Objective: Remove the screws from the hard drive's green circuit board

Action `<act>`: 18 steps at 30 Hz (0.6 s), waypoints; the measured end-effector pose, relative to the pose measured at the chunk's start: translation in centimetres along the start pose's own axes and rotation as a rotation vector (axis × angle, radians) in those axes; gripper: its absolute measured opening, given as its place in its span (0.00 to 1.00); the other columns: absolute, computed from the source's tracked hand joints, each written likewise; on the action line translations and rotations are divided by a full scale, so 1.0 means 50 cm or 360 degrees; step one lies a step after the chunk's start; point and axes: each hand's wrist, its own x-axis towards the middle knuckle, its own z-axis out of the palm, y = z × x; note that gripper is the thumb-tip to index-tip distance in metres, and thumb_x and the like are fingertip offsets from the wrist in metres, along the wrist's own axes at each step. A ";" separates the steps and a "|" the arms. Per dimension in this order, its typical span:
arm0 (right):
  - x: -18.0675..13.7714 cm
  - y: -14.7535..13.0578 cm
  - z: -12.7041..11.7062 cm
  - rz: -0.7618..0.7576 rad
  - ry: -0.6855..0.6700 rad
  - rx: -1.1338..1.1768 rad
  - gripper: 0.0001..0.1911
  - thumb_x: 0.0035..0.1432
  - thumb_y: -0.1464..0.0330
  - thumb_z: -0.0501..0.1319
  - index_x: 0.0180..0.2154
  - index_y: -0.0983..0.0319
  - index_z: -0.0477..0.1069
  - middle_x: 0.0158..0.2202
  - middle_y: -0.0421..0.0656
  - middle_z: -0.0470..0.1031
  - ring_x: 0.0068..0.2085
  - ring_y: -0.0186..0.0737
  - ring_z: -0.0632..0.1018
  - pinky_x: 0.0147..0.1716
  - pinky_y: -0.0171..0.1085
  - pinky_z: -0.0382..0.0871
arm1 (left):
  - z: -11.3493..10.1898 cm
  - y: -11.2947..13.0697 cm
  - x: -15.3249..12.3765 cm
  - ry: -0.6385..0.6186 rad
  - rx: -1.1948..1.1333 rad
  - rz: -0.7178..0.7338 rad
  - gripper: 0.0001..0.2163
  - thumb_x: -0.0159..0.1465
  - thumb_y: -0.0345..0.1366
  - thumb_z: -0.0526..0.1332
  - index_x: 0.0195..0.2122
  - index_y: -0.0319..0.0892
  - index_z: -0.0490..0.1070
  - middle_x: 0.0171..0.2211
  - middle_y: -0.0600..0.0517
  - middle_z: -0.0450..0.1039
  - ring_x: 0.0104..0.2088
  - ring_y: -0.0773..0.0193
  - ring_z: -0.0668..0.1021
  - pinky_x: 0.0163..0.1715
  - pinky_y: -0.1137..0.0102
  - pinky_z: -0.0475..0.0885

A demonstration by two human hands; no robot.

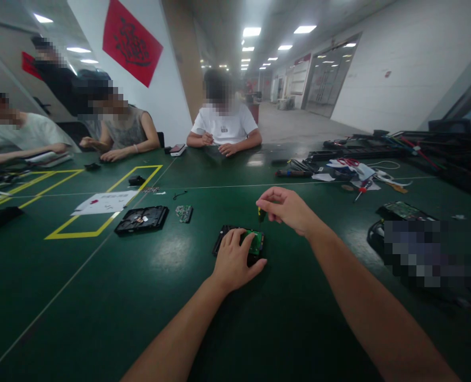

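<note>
A black hard drive with a green circuit board facing up lies on the table in front of me. My left hand rests over it, fingers across the top and thumb at the near right side, gripping it against the table. Part of the board and casing is hidden under that hand. Pinched in the fingers of my right hand is a small screwdriver with a yellow and black handle. It is held upright over the drive's right edge; whether its tip touches a screw I cannot tell.
A black drive casing and a loose circuit board lie to the left, near a paper sheet and yellow tape markings. Cables, a red-handled screwdriver and electronic parts crowd the right. Several people sit or stand across the green table.
</note>
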 end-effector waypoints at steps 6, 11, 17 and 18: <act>0.003 0.000 -0.010 0.0172 -0.0216 0.0323 0.12 0.63 0.59 0.66 0.41 0.60 0.73 0.42 0.45 0.80 0.29 0.34 0.79 0.26 0.33 0.71 | 0.000 -0.001 -0.001 0.0003 -0.0010 0.0002 0.31 0.61 0.54 0.67 0.63 0.49 0.66 0.60 0.43 0.64 0.62 0.41 0.66 0.63 0.45 0.63; 0.008 0.000 -0.006 0.0244 -0.0046 0.0239 0.10 0.68 0.61 0.59 0.42 0.61 0.74 0.42 0.49 0.82 0.24 0.31 0.71 0.18 0.31 0.60 | 0.000 -0.001 -0.001 0.0000 0.0015 0.0007 0.31 0.62 0.54 0.66 0.63 0.48 0.67 0.60 0.42 0.63 0.62 0.41 0.66 0.64 0.45 0.62; 0.010 -0.001 -0.003 0.0379 -0.0057 0.0404 0.06 0.65 0.64 0.61 0.38 0.59 0.67 0.39 0.47 0.82 0.25 0.34 0.76 0.21 0.32 0.65 | 0.003 -0.001 -0.002 -0.0004 0.0034 0.0002 0.30 0.62 0.54 0.66 0.62 0.47 0.68 0.60 0.42 0.63 0.62 0.40 0.66 0.64 0.45 0.63; 0.011 0.001 -0.006 0.0370 -0.0055 0.0385 0.05 0.65 0.64 0.60 0.38 0.60 0.69 0.39 0.46 0.81 0.26 0.34 0.77 0.23 0.33 0.67 | 0.003 -0.001 -0.002 0.0001 0.0032 0.0004 0.30 0.62 0.54 0.66 0.62 0.48 0.67 0.60 0.42 0.63 0.62 0.40 0.66 0.64 0.45 0.63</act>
